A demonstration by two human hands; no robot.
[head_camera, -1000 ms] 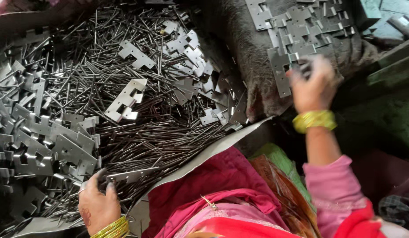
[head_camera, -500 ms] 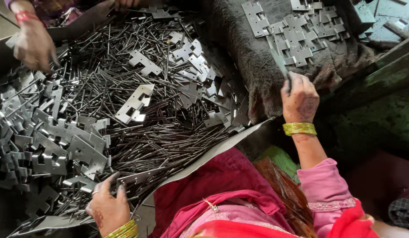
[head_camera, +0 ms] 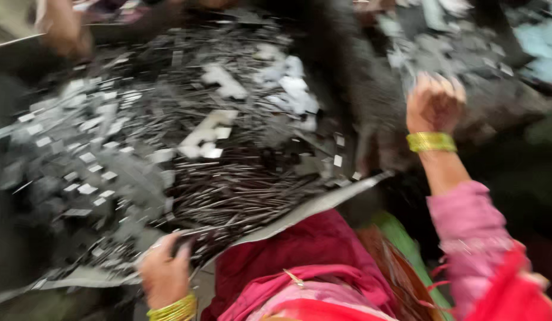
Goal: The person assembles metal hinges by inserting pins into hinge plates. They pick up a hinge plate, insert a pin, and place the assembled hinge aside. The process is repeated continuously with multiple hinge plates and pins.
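I see my left hand (head_camera: 164,274) gripping thin metal rods (head_camera: 240,196) lying 3-to-9 o'clock; right hand (head_camera: 433,104), grip unclear, at the stamped plates' (head_camera: 460,47) 6 o'clock.

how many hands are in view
3. The left hand rests at the near edge of the pin pile, bottom left. The right hand reaches up right. Another person's hand is top left, blurred; others may be hidden.

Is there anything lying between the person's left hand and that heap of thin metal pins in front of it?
Nothing visible does. The left hand rests at the near edge of the pale sheet, with its fingertips right at the pin heap. The picture is blurred, so actual contact is unclear.
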